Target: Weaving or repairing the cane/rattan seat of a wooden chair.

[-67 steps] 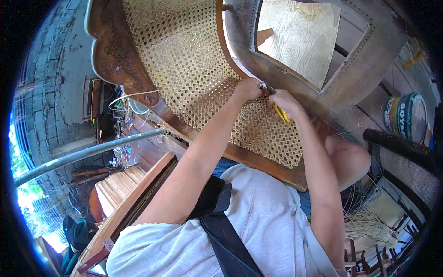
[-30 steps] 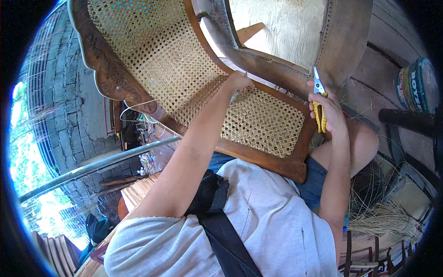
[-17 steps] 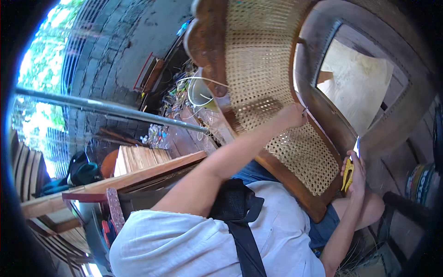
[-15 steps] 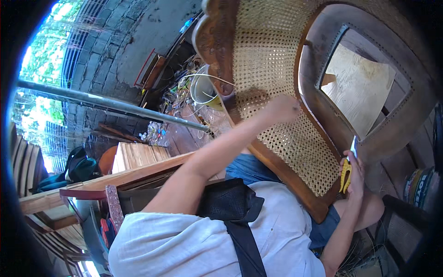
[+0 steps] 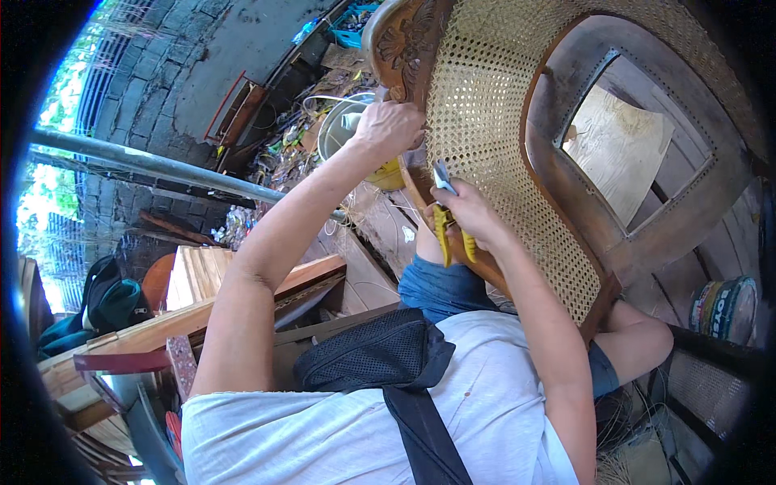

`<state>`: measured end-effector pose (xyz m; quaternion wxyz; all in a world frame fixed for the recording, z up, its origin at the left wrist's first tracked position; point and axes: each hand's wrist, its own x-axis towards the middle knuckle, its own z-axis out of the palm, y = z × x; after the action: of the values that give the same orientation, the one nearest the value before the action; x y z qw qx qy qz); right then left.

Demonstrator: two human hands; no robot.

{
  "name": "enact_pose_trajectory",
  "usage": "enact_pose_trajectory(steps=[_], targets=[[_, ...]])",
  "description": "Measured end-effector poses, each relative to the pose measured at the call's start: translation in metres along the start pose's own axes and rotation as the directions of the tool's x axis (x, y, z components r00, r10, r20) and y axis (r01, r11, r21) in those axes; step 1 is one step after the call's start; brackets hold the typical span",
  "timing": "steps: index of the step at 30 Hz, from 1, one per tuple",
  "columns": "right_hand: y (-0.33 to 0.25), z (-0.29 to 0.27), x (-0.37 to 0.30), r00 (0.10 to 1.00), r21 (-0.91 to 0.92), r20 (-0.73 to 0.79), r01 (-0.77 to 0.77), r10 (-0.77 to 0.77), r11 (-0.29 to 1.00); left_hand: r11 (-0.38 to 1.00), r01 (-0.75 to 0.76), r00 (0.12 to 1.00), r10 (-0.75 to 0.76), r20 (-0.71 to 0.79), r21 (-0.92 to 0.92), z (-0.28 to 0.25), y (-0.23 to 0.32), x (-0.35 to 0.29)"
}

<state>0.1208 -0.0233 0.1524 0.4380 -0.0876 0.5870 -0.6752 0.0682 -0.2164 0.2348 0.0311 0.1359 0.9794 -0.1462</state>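
Both hands have shifted to the left border of the pale, open-woven cane panel (image 5: 489,101): the bare left hand (image 5: 390,129) has left the panel's right edge, and the bare right hand (image 5: 473,214) has come across from beyond its lower right side. The handwork now seems centred on that left border.

The left hand, fingers bent, lies against the carved brown wooden frame (image 5: 404,48) along the panel's left side. A thin pale strand (image 5: 323,98) arcs out left of the panel toward this hand; whether the fingers pinch it is hidden.

The right hand grips the yellow-handled metal clippers (image 5: 441,234), handles spread, blades pointing up beside the panel's left border, below the left hand and apart from it. The panel itself extends upward and rightward from the right hand.
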Motion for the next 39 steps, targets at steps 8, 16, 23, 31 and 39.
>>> enact_pose_trajectory(steps=[8,16,23,31,39], targets=[[0.008,0.004,0.015,1.000,0.062,-0.019,-0.001,0.002,0.998,0.994,0.108,0.994,-0.108,-0.008,0.009,0.012,0.001,0.021],[-0.006,0.007,0.071,0.990,0.330,0.030,0.123,-0.141,0.936,1.000,-0.022,0.999,0.023,0.039,-0.011,-0.006,-0.011,0.024],[-0.027,0.016,0.081,1.000,0.409,0.023,0.010,-0.022,0.912,0.999,-0.018,0.998,0.019,0.054,-0.027,0.000,-0.016,0.026],[-0.025,0.031,0.082,0.999,0.639,0.025,0.013,-0.038,0.769,0.998,0.007,0.999,-0.004,0.053,-0.060,-0.014,-0.010,0.019],[-0.018,0.006,0.032,0.964,-0.226,0.033,0.263,-0.263,0.938,0.970,0.109,0.994,-0.101,0.045,-0.217,-0.023,0.000,0.011]])
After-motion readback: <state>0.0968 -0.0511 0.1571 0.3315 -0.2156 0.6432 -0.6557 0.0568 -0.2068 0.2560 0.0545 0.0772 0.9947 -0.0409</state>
